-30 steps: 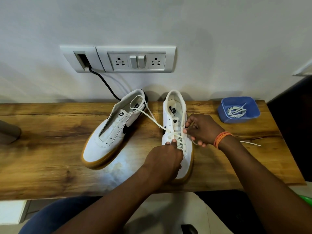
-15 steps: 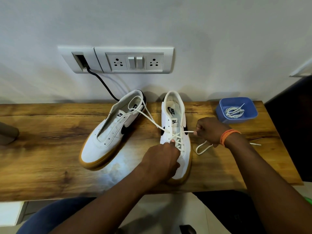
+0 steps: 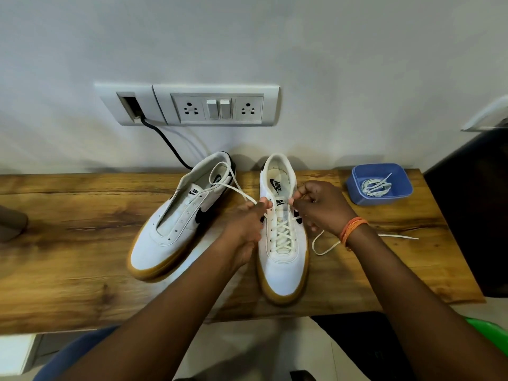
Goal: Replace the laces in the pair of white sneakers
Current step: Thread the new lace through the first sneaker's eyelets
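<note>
Both hands (image 3: 246, 225) (image 3: 320, 206) pinch lace (image 3: 283, 237) ends above right sneaker (image 3: 283, 266).

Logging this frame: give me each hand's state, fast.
Left hand: fingers pinch the lace beside the right sneaker.
Right hand: fingers curled, pinching the same lace's other end.

head cam: single wide-angle view | looks forward-down, facing wall | close above left hand (image 3: 244, 224) and right hand (image 3: 319, 207) | wooden shelf (image 3: 82, 243) spans frame beneath them
</note>
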A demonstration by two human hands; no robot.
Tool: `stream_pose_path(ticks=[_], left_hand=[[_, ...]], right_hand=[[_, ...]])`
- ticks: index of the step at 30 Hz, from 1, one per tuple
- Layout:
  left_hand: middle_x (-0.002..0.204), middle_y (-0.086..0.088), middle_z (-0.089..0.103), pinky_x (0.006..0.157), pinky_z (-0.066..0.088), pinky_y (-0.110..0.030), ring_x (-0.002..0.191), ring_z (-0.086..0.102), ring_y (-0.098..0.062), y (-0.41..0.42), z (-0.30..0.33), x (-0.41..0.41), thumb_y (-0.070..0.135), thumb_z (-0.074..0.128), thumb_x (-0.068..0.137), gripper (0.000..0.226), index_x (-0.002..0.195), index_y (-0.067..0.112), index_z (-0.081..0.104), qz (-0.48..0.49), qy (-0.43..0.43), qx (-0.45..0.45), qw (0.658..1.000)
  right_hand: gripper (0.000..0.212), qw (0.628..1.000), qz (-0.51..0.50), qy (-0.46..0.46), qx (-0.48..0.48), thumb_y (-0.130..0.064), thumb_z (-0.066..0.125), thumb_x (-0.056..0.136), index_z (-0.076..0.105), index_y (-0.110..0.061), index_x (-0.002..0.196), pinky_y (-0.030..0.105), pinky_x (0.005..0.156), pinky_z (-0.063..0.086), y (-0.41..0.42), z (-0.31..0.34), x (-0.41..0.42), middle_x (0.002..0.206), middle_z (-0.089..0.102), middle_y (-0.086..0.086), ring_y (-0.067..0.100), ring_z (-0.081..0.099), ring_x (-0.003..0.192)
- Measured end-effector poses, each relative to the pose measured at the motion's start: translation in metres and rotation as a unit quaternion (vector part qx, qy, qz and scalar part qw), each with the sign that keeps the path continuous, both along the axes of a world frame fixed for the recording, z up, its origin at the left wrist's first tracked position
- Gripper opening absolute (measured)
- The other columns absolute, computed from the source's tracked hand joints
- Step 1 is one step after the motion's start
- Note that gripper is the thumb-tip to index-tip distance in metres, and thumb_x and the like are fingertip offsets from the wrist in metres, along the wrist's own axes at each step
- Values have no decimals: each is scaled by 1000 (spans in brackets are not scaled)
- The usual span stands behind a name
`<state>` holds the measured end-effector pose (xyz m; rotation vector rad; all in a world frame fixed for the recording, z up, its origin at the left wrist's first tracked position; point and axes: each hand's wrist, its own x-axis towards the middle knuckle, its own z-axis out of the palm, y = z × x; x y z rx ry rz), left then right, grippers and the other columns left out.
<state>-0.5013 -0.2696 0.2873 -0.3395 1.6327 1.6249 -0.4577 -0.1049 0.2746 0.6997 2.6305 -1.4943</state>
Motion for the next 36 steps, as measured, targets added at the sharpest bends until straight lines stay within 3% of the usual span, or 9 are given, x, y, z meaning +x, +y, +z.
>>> stream_pose_path(ticks=[5, 8, 12, 15, 19, 24, 28, 32, 36], left_hand=[[82, 1, 68, 55, 42, -12, 55, 56, 6, -1, 20, 3, 21, 43, 105, 29, 101, 3, 66, -91, 199, 55, 974], [87, -11, 66, 48, 39, -9, 51, 56, 2, -5, 36, 9, 11, 40, 105, 28, 104, -8, 62, -214, 229, 89, 945], [98, -24, 69, 47, 39, -10, 48, 54, 1, -16, 39, 8, 9, 43, 104, 29, 107, -12, 63, -329, 213, 67, 917], [93, -17, 73, 46, 37, -14, 45, 50, 0, -31, 39, -8, 16, 50, 102, 25, 109, -2, 66, -362, 188, 42, 912], [94, -12, 76, 49, 34, -21, 47, 44, -8, -52, 48, -35, 25, 62, 96, 25, 110, 5, 67, -419, 170, 36, 891], [97, -19, 74, 39, 31, -14, 41, 36, -6, -67, 65, -53, 13, 57, 96, 13, 94, 4, 67, -318, 181, 119, 923], [83, -10, 76, 39, 34, -19, 38, 41, -7, -67, 64, -53, 14, 68, 89, 7, 84, 9, 70, -190, 284, 51, 938], [65, 6, 70, 47, 46, -23, 44, 54, 0, -64, 51, -57, 27, 77, 82, 10, 77, 20, 74, -29, 461, -128, 878], [72, 8, 69, 61, 50, -32, 67, 64, -13, -66, 44, -54, 30, 67, 86, 9, 83, 22, 68, -29, 573, -260, 777]], right_hand=[[43, 957, -74, 34, -279, -43, 61, 93, 66, -3, 79, 32, 56, 46, -22, 22, -4, 61, 54, 6, 20, 48, 57], [54, 900, -28, -9, -434, -59, 53, 89, 58, -10, 69, 37, 57, 44, -28, 25, -1, 46, 36, 0, 15, 34, 41], [29, 859, -41, 5, -510, -40, 66, 82, 69, -12, 79, 31, 47, 49, -27, 40, 8, 78, 67, 9, 17, 60, 52], [23, 793, -172, 67, -580, -31, 57, 85, 64, -14, 71, 41, 76, 58, -10, 58, 14, 75, 67, 3, 23, 71, 83], [31, 754, -301, 120, -572, -32, 55, 91, 68, -16, 68, 39, 65, 61, 24, 59, 31, 69, 67, -3, 18, 72, 70], [30, 765, -376, 69, -519, -35, 46, 101, 65, -16, 87, 29, 54, 59, 34, 39, 42, 70, 68, -1, 14, 65, 71], [31, 777, -393, 31, -491, -37, 46, 101, 66, -13, 97, 29, 62, 49, 20, 30, 36, 72, 54, -1, 12, 51, 69], [30, 792, -376, 21, -481, -37, 49, 100, 67, -13, 101, 22, 52, 41, 6, 27, 32, 55, 39, -5, 7, 35, 54], [25, 792, -344, 41, -504, -29, 53, 99, 68, -9, 99, 16, 44, 43, -2, 26, 33, 54, 45, -6, 5, 41, 51]])
